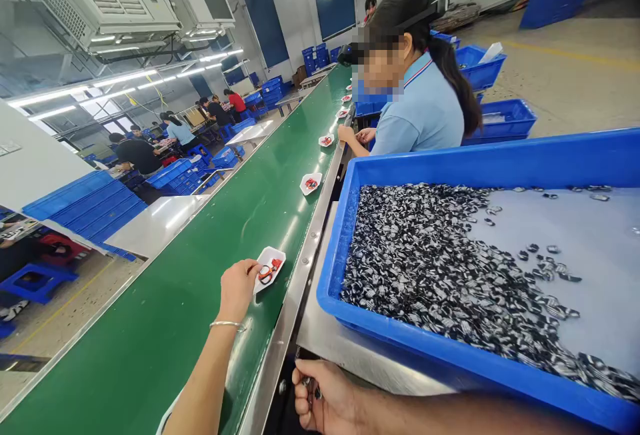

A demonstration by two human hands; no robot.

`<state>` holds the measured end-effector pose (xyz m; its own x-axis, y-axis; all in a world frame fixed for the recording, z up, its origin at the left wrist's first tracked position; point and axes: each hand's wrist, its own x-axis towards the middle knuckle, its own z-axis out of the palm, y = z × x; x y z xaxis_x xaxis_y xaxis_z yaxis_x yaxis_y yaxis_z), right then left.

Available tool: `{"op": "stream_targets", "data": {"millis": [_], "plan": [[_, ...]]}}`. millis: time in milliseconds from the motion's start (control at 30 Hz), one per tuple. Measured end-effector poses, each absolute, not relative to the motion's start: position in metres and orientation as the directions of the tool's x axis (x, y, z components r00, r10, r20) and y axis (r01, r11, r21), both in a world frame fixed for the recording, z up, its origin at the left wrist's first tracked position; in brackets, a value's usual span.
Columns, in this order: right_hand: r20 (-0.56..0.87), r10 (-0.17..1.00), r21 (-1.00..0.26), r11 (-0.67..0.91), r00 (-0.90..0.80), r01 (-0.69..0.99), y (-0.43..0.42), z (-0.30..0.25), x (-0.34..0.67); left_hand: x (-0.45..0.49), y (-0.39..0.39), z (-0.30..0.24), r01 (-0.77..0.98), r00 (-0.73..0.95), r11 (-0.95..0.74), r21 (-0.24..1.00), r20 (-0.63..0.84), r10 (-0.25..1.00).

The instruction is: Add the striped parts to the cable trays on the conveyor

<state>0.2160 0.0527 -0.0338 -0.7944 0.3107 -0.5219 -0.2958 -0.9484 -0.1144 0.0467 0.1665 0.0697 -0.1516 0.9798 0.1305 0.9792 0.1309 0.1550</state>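
Observation:
My left hand (239,288) reaches out over the green conveyor belt (210,248) and grips the near edge of a small white tray (270,267) holding a red and black part. My right hand (320,398) is down by the belt's metal side rail, fingers curled around a few small dark pieces. Right of it a big blue bin (350,182) is heaped with several small black and silver parts (425,262).
More white trays (311,183) ride the belt farther along. A co-worker in a light blue shirt (415,115) sits at the belt's right side with blue crates behind. Other people work among stacked blue crates (95,208) at far left.

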Motion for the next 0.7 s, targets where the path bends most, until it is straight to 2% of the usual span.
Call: {"op": "stream_targets", "data": {"millis": [133, 367, 467, 600, 667, 700], "plan": [[-0.533, 0.287, -0.117, -0.957, -0.796, -0.266, 0.055, -0.034, 0.215, 0.045, 0.187, 0.066, 0.993, -0.121, 0.12, 0.018, 0.064, 0.991], [-0.533, 0.283, -0.127, -0.958, -0.797, -0.256, 0.055, -0.033, 0.216, 0.049, 0.188, 0.061, 0.983, -0.028, 0.037, -0.179, 0.051, 0.998], [-0.536, 0.299, -0.134, -0.953, -0.789, -0.271, 0.054, -0.033, 0.216, 0.048, 0.18, 0.066, 0.977, -0.017, 0.029, -0.212, 0.06, 0.998], [-0.53, 0.329, -0.116, -0.941, -0.782, -0.317, 0.052, -0.034, 0.216, 0.057, 0.148, 0.073, 0.971, -0.038, 0.072, -0.228, 0.151, 0.988], [-0.529, 0.346, -0.097, -0.932, -0.775, -0.35, 0.051, -0.034, 0.215, 0.07, 0.12, 0.068, 0.984, 0.051, -0.02, -0.177, 0.169, 0.984], [-0.534, 0.358, -0.085, -0.924, -0.766, -0.373, 0.05, -0.033, 0.215, 0.079, 0.103, 0.062, 0.984, 0.146, -0.127, -0.124, 0.16, 0.976]]}}
